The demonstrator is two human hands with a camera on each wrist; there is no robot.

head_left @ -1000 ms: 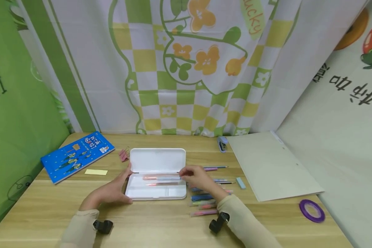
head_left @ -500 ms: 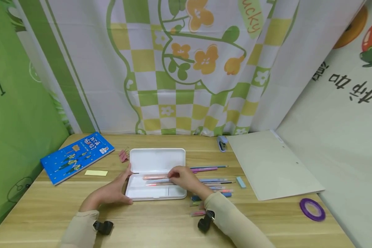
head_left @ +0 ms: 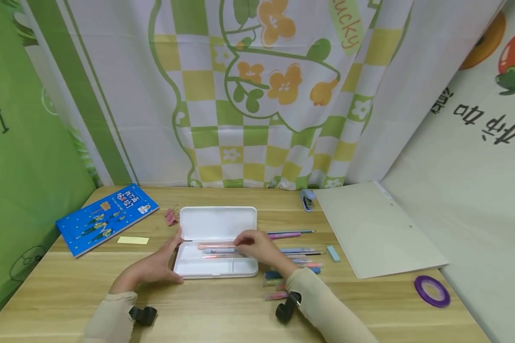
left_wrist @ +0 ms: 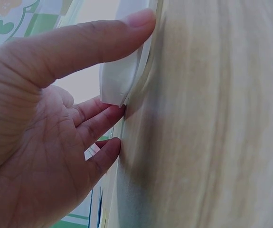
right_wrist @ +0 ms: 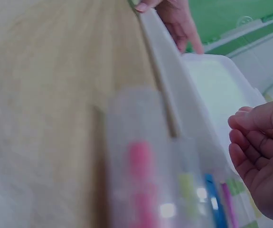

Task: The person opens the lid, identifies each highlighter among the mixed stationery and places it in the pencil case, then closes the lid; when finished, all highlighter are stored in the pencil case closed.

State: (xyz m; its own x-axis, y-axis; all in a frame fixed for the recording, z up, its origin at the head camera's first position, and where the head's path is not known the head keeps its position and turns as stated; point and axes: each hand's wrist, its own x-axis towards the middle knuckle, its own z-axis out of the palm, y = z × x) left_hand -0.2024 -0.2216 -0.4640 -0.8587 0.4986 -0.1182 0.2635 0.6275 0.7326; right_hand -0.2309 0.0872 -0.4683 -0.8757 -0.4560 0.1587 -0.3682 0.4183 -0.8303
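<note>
A white pencil case [head_left: 218, 224] lies with its lid raised on the wooden table. Its left end is gripped by my left hand [head_left: 159, 264], thumb at the front edge and fingers at the end, as the left wrist view also shows. Over the case's right part, my right hand [head_left: 257, 247] pinches a light blue pen [head_left: 218, 250] near its right portion. In the right wrist view the curled fingers [right_wrist: 243, 137] show, but the pen is hidden. Beside the blue pen in the case lie a peach pen [head_left: 208, 246] and a clear, red-tipped pen [head_left: 214, 257].
Several pens and highlighters, including a pink highlighter [head_left: 275, 296], lie right of the case, with a blue eraser [head_left: 333, 254] beyond. A stapler [head_left: 307, 200], folder [head_left: 382, 233] and purple tape roll [head_left: 432, 291] are farther right. A blue book [head_left: 107, 219], sticky notes [head_left: 133, 240] and pink binder clip [head_left: 170, 216] are left.
My right hand has moved left over the case with the light blue pen, which now lies between the peach and red-tipped pens. The left hand has stayed on the case.
</note>
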